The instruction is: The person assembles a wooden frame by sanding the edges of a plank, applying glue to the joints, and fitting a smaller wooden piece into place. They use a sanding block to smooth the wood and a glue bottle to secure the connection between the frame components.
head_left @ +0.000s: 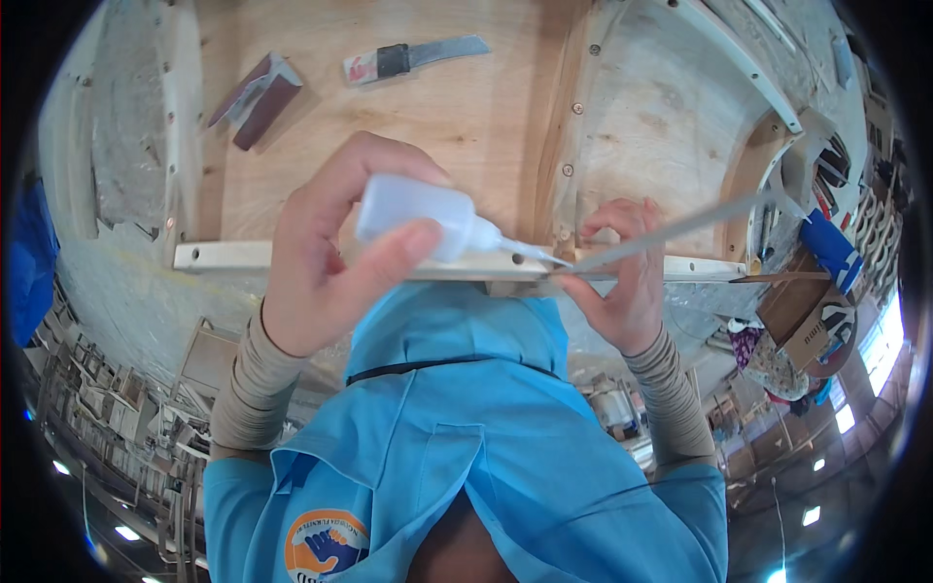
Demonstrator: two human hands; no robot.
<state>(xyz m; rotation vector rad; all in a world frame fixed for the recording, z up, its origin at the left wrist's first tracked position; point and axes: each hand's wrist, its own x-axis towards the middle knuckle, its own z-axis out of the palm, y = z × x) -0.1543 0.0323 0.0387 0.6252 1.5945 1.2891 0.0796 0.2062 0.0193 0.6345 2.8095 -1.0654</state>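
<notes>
My left hand [335,228] is closed round a translucent white squeeze bottle [413,216], tilted so that its thin nozzle points right and down. The nozzle tip meets the front rail of a wooden frame [228,256], near the joint with a cross rail. My right hand [627,262] is at that same joint, thumb and fingers curled about the near end of a long, thin grey strip [690,225]. This strip slants up to the right across the hand. Exactly how the fingertips grip it is partly hidden.
On the plywood panel lie a putty-knife-like scraper [418,58] and a folded piece of brown sandpaper [260,102]. Screw heads dot the frame rails. A cardboard box [802,316] and a blue packet [831,248] are at the right. Blue sheeting [34,262] hangs far left.
</notes>
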